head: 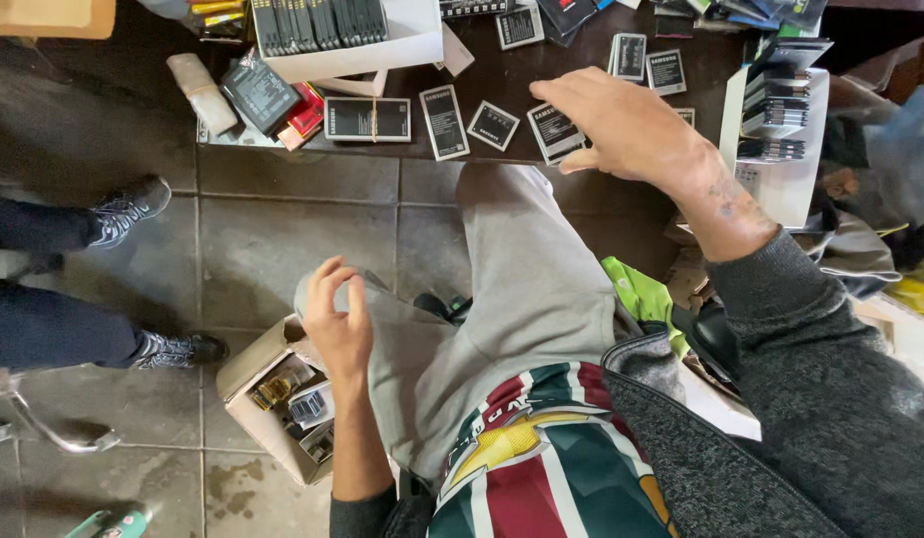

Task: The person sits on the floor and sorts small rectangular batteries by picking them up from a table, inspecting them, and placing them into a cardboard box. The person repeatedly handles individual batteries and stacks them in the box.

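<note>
Nothing's actually gripped here: right hand (pixel 621 125) hovers palm-down, fingers loosely spread, over flat black rectangular phone batteries (pixel 553 132) lying at the near edge of the dark wooden table (pixel 512 75). Left hand (pixel 337 319) sits open and empty by the grey-trousered knee (pixel 512 269), just above a small open cardboard box (pixel 258 384) of odd parts on the tiled floor.

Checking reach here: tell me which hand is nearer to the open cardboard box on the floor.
Left. The left hand hovers just above the cardboard box, by the knee. The right hand is far off, up over the flat batteries at the table edge.
</note>
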